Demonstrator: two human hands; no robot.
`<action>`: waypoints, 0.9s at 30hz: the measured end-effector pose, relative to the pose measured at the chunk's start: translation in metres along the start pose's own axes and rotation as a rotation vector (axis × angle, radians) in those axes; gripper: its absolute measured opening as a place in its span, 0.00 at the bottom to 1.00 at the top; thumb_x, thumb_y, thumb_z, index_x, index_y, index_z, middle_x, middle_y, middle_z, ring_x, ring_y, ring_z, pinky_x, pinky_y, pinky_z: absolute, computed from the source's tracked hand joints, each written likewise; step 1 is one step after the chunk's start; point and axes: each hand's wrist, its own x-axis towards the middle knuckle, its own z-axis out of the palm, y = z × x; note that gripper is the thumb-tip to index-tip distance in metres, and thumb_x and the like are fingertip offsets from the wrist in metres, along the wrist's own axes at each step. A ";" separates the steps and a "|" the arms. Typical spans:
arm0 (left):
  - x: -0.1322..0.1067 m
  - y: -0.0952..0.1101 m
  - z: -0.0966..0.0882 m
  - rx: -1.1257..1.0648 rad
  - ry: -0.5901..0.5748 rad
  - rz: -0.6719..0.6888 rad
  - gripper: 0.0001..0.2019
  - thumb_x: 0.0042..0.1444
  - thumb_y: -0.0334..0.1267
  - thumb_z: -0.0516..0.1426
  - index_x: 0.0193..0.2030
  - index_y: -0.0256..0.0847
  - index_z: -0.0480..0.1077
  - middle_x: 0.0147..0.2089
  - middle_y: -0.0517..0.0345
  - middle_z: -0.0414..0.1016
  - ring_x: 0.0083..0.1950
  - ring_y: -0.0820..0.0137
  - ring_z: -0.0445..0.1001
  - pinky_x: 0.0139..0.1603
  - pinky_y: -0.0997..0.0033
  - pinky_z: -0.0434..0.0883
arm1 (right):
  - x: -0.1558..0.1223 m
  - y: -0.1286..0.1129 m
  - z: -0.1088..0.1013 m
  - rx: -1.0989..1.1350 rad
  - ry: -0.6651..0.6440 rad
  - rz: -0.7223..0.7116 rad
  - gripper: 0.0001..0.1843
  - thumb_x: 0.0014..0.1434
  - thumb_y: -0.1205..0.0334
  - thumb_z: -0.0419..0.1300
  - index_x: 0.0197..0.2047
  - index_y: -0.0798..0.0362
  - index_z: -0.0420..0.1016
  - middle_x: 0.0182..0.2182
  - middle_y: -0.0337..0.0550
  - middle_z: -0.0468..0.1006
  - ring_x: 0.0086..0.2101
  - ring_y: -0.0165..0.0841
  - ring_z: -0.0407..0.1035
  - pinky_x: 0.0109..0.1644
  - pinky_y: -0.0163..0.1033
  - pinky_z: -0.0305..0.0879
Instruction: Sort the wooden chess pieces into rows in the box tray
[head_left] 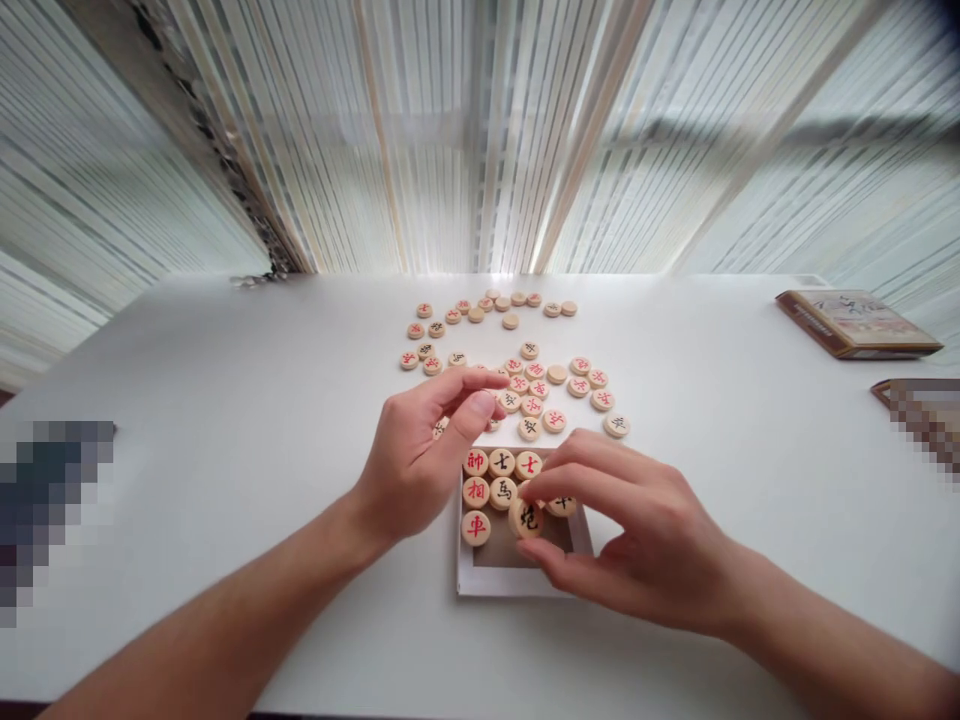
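Disc (pixel 528 519) of pale wood, marked with a black character, sits pinched between the thumb and fingertips of the right hand (pixel 637 520), its face tilted up towards the wearer. It is over the brown floor of a shallow white-edged tray (pixel 517 582), to the right of a red-marked piece (pixel 475 528) in the third row; whether it touches the floor cannot be told. Also in the tray, a top row shows a red-marked piece (pixel 475 462), a black-marked piece (pixel 502 463) and another red-marked one (pixel 528 464), side by side. Below them come a red-marked piece (pixel 475 492) and a black-marked piece (pixel 504 492), with a further piece (pixel 562 502) partly covered by the right fingers.

The left hand (pixel 412 460) hangs near the tray's far left corner, apart from the right hand, its thumb and forefinger curved towards each other in front of the loose pieces (pixel 532 406); whether it holds one cannot be told. Those pieces lie scattered on the white table (pixel 300 400) beyond the tray, some face up, some showing plain wood. A flat box (pixel 859 322) with a pictured top rests at the far right, and a striped curtain (pixel 480 130) hangs behind the table
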 end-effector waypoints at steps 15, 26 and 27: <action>0.004 -0.008 0.003 0.265 0.012 0.194 0.11 0.70 0.36 0.56 0.45 0.38 0.81 0.37 0.57 0.86 0.39 0.68 0.83 0.43 0.69 0.77 | -0.008 -0.001 0.015 -0.211 -0.192 -0.143 0.08 0.71 0.66 0.64 0.40 0.55 0.85 0.30 0.44 0.79 0.33 0.38 0.65 0.39 0.44 0.63; 0.004 -0.009 0.003 0.272 0.012 0.198 0.11 0.70 0.35 0.57 0.46 0.37 0.81 0.38 0.56 0.86 0.39 0.68 0.83 0.43 0.70 0.77 | -0.006 -0.002 0.016 -0.250 -0.166 -0.143 0.11 0.73 0.68 0.62 0.39 0.54 0.84 0.29 0.44 0.79 0.33 0.37 0.66 0.39 0.43 0.64; 0.005 -0.008 0.003 0.279 0.016 0.194 0.11 0.70 0.35 0.57 0.46 0.37 0.81 0.39 0.56 0.87 0.40 0.67 0.83 0.44 0.69 0.77 | -0.006 -0.001 0.016 -0.248 -0.164 -0.142 0.11 0.73 0.68 0.62 0.39 0.54 0.84 0.29 0.44 0.79 0.33 0.37 0.65 0.39 0.43 0.64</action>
